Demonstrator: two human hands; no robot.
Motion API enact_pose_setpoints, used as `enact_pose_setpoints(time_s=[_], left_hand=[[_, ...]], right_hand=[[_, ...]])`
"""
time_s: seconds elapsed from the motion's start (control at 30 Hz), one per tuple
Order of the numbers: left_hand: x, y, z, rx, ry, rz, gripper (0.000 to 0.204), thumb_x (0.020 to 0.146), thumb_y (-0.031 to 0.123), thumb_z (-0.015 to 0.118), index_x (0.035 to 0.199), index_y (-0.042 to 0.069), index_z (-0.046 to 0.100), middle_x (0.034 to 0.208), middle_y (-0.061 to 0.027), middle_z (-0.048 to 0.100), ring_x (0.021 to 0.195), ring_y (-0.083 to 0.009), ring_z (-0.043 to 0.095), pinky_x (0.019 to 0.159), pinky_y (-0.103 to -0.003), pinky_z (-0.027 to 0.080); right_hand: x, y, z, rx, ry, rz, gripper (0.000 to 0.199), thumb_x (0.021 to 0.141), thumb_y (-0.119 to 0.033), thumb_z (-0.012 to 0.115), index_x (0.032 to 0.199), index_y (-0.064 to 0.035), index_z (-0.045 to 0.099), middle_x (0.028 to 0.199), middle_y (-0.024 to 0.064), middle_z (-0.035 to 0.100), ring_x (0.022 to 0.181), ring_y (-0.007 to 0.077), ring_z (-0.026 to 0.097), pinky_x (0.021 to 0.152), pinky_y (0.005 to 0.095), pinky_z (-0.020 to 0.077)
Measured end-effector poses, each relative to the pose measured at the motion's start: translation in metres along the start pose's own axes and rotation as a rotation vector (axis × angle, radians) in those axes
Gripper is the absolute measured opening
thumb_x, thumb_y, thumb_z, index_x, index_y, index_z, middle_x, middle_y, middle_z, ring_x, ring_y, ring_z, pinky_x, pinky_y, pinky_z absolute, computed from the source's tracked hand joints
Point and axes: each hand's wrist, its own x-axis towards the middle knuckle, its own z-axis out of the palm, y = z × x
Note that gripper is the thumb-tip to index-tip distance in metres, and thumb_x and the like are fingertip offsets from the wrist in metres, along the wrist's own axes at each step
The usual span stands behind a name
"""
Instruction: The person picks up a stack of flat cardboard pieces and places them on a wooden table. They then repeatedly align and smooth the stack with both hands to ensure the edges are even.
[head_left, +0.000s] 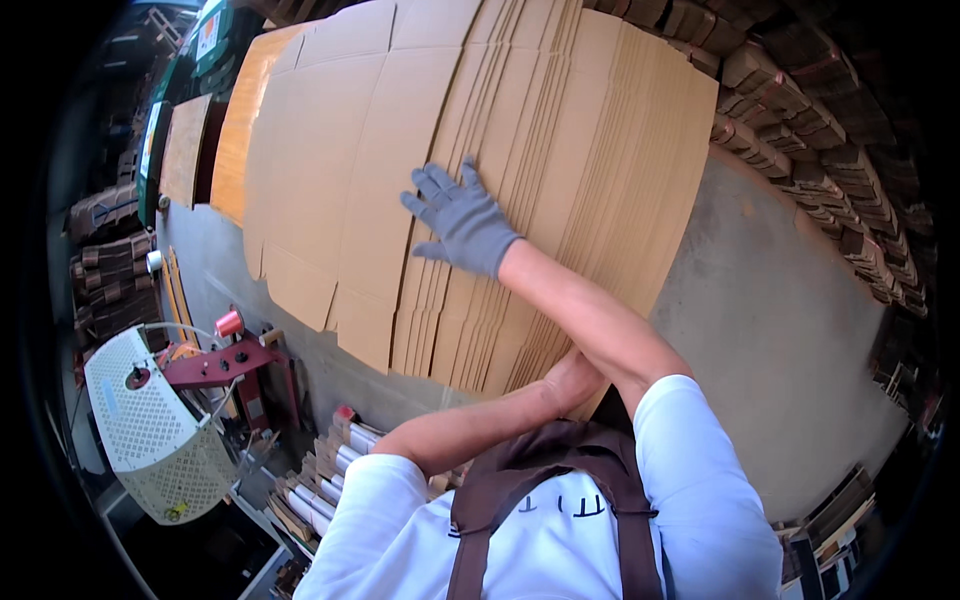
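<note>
A large batch of flat brown cardboard sheets (370,180) lies fanned out in front of me, the sheets overlapping like steps toward the right. My right hand (460,220), in a grey glove, rests on the stepped edges near the middle with its fingers spread. My left arm crosses beneath the right forearm. Only the wrist end of my left hand (577,383) shows, beside the near edge of the sheets. The right forearm and the cardboard hide its fingers, so whether it grips the sheets cannot be seen.
Bundled cardboard stacks (785,95) line the far right. At the left stands a machine with a perforated cream guard (140,400), a maroon arm (215,367) and a red spool (229,323). Silver-wrapped rolls (310,505) lie near my left elbow. An orange board (240,120) borders the sheets.
</note>
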Motion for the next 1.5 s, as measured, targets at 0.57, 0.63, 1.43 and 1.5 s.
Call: enact_pose_setpoints(time_s=[0.57,0.63,1.43,1.5], left_hand=[[-0.014,-0.008,-0.004,0.056,0.121,-0.031,0.047,0.087,0.023,0.054,0.128,0.001,0.063,0.14,-0.0134,0.049,0.139,-0.0303,0.037,0.118,-0.056,0.022],[-0.016,-0.007,-0.002,0.025,0.106,-0.03,0.046,0.088,0.022,0.054,0.128,0.001,0.063,0.14,-0.0136,0.05,0.139,-0.0296,0.038,0.118,-0.055,0.022],[-0.017,-0.008,-0.017,0.15,0.072,-0.017,0.053,0.086,0.02,0.052,0.131,-0.009,0.056,0.142,-0.024,0.044,0.141,-0.0391,0.035,0.121,-0.055,0.022],[-0.02,-0.014,-0.015,0.153,0.034,-0.007,0.052,0.086,0.019,0.053,0.129,-0.009,0.056,0.141,-0.024,0.045,0.14,-0.0391,0.036,0.121,-0.055,0.022]], right_hand=[[-0.06,0.03,0.001,-0.083,0.124,0.04,0.078,0.088,-0.066,0.053,0.148,-0.0175,0.046,0.159,0.011,0.036,0.148,0.0271,0.03,0.115,0.0693,0.0121],[-0.044,0.029,0.004,-0.102,0.165,0.036,0.079,0.088,-0.066,0.053,0.15,-0.0178,0.045,0.159,0.0103,0.035,0.149,0.0266,0.029,0.115,0.069,0.0119],[-0.118,0.053,0.008,-0.014,0.234,-0.02,0.079,0.085,-0.065,0.057,0.148,-0.0187,0.046,0.156,0.0106,0.039,0.145,0.0277,0.034,0.113,0.0708,0.016],[-0.11,0.054,0.006,-0.055,0.197,-0.006,0.078,0.088,-0.067,0.053,0.149,-0.0191,0.045,0.156,0.0097,0.038,0.146,0.0266,0.032,0.115,0.0697,0.0132]])
